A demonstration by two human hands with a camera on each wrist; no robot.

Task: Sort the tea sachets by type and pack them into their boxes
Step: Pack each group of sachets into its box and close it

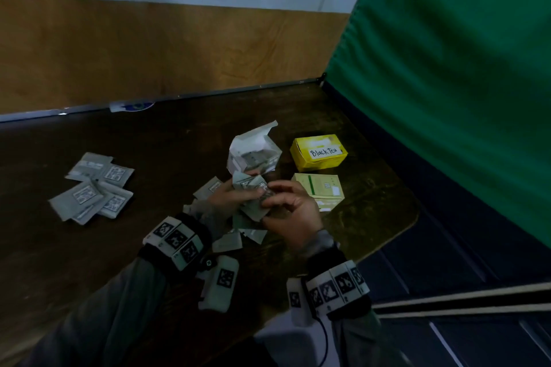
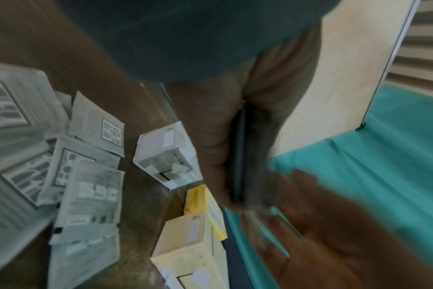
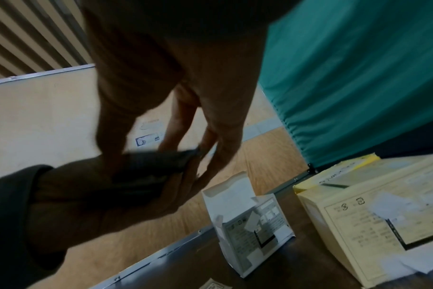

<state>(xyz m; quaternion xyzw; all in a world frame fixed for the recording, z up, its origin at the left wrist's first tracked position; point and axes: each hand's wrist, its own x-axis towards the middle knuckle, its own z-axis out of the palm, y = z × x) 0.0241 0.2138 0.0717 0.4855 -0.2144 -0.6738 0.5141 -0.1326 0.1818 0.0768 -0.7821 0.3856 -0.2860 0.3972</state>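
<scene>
Both hands meet over the dark table, just in front of the open white box (image 1: 253,152). My left hand (image 1: 238,192) grips a small stack of grey tea sachets (image 1: 253,188). In the left wrist view the stack (image 2: 240,156) shows edge-on in the palm. My right hand (image 1: 272,199) pinches the stack's right end with thumb and curled fingers (image 3: 218,148). To the right stand a yellow box (image 1: 319,152) labelled Black Tea and a shut pale cream box (image 1: 322,191). More sachets (image 1: 235,238) lie beneath the hands.
A separate pile of grey sachets (image 1: 92,188) lies spread at the table's left. A wooden wall panel (image 1: 179,48) runs behind the table, and a green curtain (image 1: 462,68) hangs at the right. The table's rounded right edge (image 1: 414,217) is close to the boxes.
</scene>
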